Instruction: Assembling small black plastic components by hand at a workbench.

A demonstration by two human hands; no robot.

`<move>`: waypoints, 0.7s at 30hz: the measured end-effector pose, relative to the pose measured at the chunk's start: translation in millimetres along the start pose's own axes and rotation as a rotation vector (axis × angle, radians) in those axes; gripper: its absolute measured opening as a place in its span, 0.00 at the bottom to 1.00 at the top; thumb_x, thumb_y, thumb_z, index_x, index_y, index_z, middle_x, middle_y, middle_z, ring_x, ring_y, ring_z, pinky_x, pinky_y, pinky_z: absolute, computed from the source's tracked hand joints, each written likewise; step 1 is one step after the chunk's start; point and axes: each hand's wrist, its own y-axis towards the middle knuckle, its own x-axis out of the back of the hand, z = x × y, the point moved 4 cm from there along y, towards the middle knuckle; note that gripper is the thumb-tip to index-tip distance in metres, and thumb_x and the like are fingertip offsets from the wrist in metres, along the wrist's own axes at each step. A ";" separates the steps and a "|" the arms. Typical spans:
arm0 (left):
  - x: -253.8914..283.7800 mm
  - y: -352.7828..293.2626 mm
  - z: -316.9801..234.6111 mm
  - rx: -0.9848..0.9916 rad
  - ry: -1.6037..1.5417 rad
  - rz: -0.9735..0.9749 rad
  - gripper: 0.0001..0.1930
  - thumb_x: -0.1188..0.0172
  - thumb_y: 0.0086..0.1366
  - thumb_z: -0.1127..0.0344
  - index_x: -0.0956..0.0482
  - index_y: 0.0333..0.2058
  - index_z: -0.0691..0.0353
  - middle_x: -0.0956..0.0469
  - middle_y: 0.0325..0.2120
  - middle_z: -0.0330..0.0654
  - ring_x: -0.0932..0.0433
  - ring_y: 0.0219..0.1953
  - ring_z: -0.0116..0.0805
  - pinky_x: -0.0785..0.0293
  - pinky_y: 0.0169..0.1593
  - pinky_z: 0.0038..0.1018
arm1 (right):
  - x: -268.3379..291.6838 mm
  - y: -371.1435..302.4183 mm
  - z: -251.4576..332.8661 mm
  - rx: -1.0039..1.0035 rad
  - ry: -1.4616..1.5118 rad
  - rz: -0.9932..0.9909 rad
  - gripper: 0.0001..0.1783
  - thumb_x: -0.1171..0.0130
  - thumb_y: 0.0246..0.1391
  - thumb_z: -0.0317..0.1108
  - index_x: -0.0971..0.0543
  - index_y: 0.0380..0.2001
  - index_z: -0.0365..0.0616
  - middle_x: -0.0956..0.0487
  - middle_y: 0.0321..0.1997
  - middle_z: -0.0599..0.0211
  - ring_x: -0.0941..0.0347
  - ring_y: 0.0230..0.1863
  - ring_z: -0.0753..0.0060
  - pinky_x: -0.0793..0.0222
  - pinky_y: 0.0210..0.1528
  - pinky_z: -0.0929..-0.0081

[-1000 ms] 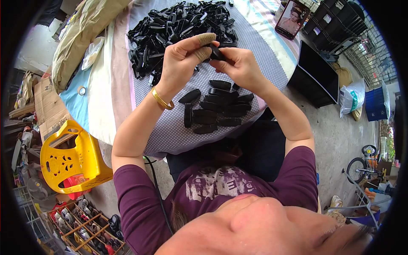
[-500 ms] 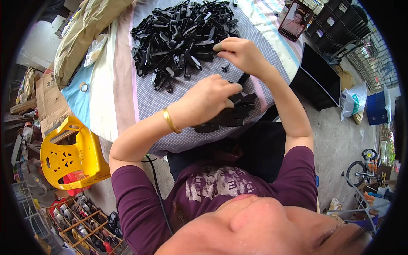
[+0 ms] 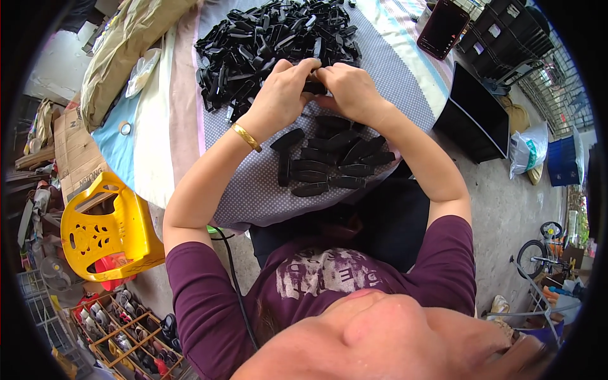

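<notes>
My left hand [image 3: 282,94], with a gold bangle on its wrist, and my right hand [image 3: 349,92] meet at the near edge of a heap of black plastic parts [image 3: 263,38]. Between their fingertips they grip a small black part [image 3: 315,86], mostly covered by the fingers, so its exact shape is hidden. Closer to me, below the hands, several longer dark oblong pieces [image 3: 310,166] lie in loose rows by the table's front edge. Both hands have their fingers pinched.
A patterned cloth covers the round table [image 3: 228,183]. A roll of tape [image 3: 125,129] lies at left, and a phone [image 3: 442,28] leans at the far right. Beside the table stand a yellow plastic chair [image 3: 136,221] and an open black bin [image 3: 465,120]. Brown paper [image 3: 120,63] drapes the far left.
My left hand has moved up and away from the oblong pieces, uncovering them. My right hand has come left and slightly nearer, and the two now meet on a black part.
</notes>
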 end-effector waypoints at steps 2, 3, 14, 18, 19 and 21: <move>-3.8 0.6 4.0 -0.012 -0.002 -0.003 0.27 0.40 0.44 0.78 0.31 0.47 0.61 0.25 0.35 0.46 0.29 0.38 0.43 0.32 0.47 0.32 | 2.0 -3.4 -0.3 0.010 0.024 -0.014 0.17 0.36 0.38 0.33 0.27 0.34 0.42 0.24 0.31 0.62 0.27 0.34 0.60 0.30 0.37 0.67; -5.3 1.5 6.7 -0.024 0.000 -0.005 0.28 0.40 0.45 0.78 0.32 0.49 0.60 0.25 0.35 0.46 0.29 0.37 0.43 0.32 0.46 0.32 | 3.2 -3.7 -0.4 0.021 0.048 -0.031 0.18 0.36 0.37 0.33 0.27 0.34 0.42 0.24 0.31 0.62 0.27 0.34 0.59 0.29 0.36 0.67; 8.9 -2.9 14.4 0.211 -0.368 0.028 0.20 0.42 0.56 0.73 0.29 0.49 0.64 0.28 0.30 0.33 0.31 0.30 0.21 0.32 0.37 0.19 | 42.1 -1.8 3.1 0.057 0.331 -0.138 0.18 0.40 0.47 0.29 0.28 0.43 0.39 0.23 0.35 0.62 0.24 0.35 0.70 0.28 0.36 0.77; -0.1 -5.0 16.1 0.308 -1.036 -0.040 0.19 0.42 0.58 0.71 0.30 0.49 0.68 0.25 0.34 0.37 0.28 0.33 0.22 0.30 0.39 0.19 | 33.8 -0.5 4.1 -0.157 0.856 -0.126 0.21 0.39 0.48 0.30 0.30 0.46 0.38 0.23 0.37 0.62 0.25 0.38 0.74 0.27 0.41 0.78; -2.1 -5.2 15.8 0.296 -1.133 -0.061 0.19 0.41 0.58 0.69 0.29 0.48 0.69 0.25 0.35 0.38 0.28 0.32 0.22 0.29 0.37 0.19 | 32.4 -0.7 2.7 -0.158 0.854 -0.126 0.21 0.39 0.48 0.30 0.30 0.46 0.38 0.23 0.37 0.62 0.25 0.38 0.74 0.27 0.41 0.78; -3.6 -7.7 18.8 0.337 -1.115 -0.090 0.18 0.41 0.58 0.70 0.29 0.47 0.69 0.24 0.34 0.39 0.26 0.33 0.23 0.28 0.38 0.20 | 29.7 0.0 2.2 -0.152 0.814 -0.105 0.20 0.40 0.50 0.29 0.29 0.46 0.38 0.22 0.37 0.63 0.25 0.39 0.76 0.28 0.43 0.78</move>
